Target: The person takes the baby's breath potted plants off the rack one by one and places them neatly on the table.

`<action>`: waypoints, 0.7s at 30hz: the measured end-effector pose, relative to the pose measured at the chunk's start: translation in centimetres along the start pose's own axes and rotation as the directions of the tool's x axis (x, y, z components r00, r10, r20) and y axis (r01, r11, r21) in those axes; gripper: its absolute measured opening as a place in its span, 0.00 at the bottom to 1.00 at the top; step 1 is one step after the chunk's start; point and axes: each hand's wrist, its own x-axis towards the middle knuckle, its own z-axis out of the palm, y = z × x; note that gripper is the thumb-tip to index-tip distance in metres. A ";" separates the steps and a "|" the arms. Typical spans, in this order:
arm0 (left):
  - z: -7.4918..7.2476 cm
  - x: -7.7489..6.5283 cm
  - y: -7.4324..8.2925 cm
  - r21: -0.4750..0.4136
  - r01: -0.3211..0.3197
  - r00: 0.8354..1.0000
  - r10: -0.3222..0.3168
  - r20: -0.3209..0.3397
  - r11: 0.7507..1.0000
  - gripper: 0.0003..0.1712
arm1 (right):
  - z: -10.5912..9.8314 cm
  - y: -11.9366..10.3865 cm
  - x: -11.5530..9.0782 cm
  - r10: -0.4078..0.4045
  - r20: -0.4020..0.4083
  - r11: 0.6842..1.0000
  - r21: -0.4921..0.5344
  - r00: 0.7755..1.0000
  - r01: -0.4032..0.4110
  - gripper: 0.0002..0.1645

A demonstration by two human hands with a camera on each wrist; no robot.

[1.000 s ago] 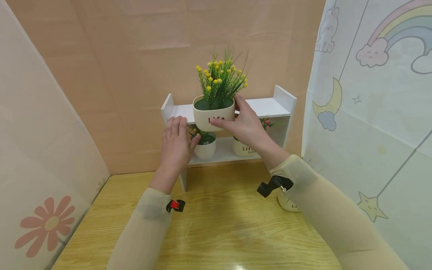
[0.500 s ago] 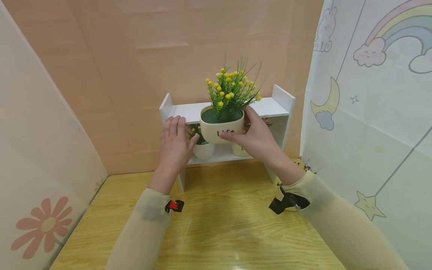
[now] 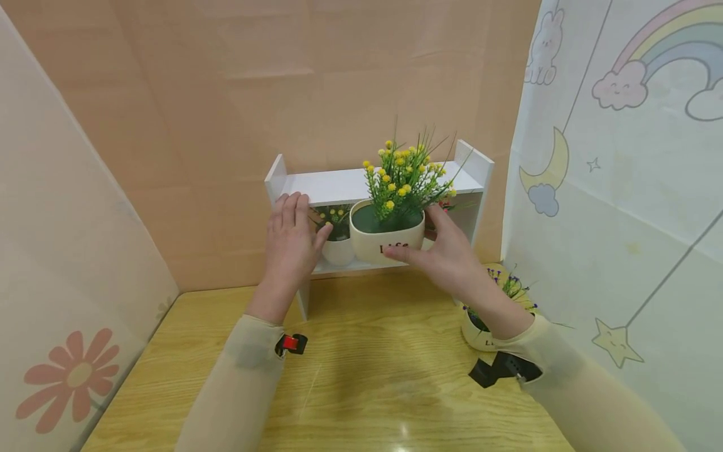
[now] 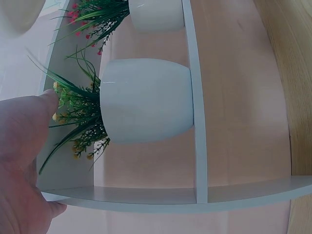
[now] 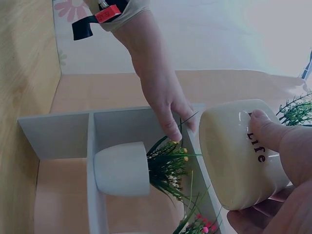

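My right hand (image 3: 449,254) grips a cream oval flowerpot (image 3: 373,245) marked "Life", thumb across its front and fingers behind. Yellow flowers (image 3: 402,172) and grass blades rise from it. The pot is held in the air before the white shelf (image 3: 324,186), and the right wrist view shows its bare underside. My left hand (image 3: 289,242) holds the shelf's upper left corner, fingers over the top board and thumb in front. Just beside that thumb, a smaller white flowerpot (image 4: 146,100) with yellow flowers stands on the lower board.
Another pot (image 4: 156,14) with red flowers stands on the lower board, mostly hidden in the head view. A cream pot (image 3: 477,336) with purple flowers stands on the wooden table (image 3: 361,376), under my right forearm. Printed cloth walls (image 3: 615,207) flank the table.
My right hand has brought the yellow-flowered flowerpot down and to the right, from in front of the top board to in front of the lower compartment. The left hand stays in place.
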 end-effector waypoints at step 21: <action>0.2 0.6 -0.8 0.013 -0.033 0.999 0.032 0.004 0.999 0.46 | 1.3 5.5 -4.3 0.058 0.006 0.998 0.032 0.998 -0.058 0.57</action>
